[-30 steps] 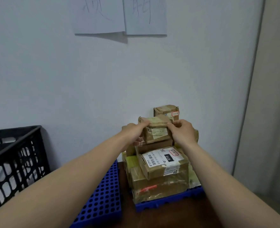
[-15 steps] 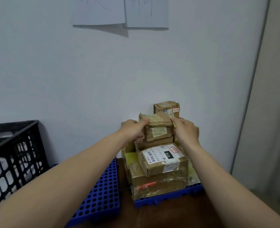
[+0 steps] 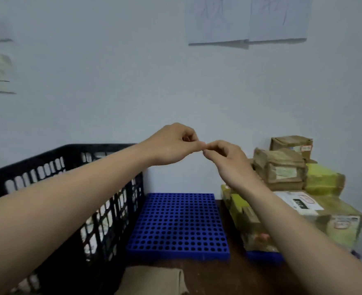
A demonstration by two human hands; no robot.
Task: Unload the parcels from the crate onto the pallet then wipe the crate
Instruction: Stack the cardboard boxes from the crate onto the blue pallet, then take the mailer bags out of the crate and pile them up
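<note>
Both my hands are raised in the air in front of the wall, holding nothing. My left hand (image 3: 173, 143) and my right hand (image 3: 226, 158) have curled fingers, and their fingertips meet. The black plastic crate (image 3: 69, 150) stands at the left under my left forearm; pale shapes show through its holes, too blurred to name. A bare blue perforated pallet (image 3: 175, 222) lies in the middle. At the right, brown taped parcels are stacked on a second blue pallet (image 3: 265, 256), with a small taped parcel (image 3: 280, 167) near the top, right of my right hand.
A folded beige cloth (image 3: 154, 279) lies on the dark brown surface in front of the bare pallet. A box with a white label (image 3: 299, 203) sits in the stack under my right forearm. Paper sheets (image 3: 248, 18) hang on the wall, which is close behind everything.
Both hands have let go of the small taped parcel, which stays on the stack. They have drawn back and moved left, and the view has swung left toward the crate.
</note>
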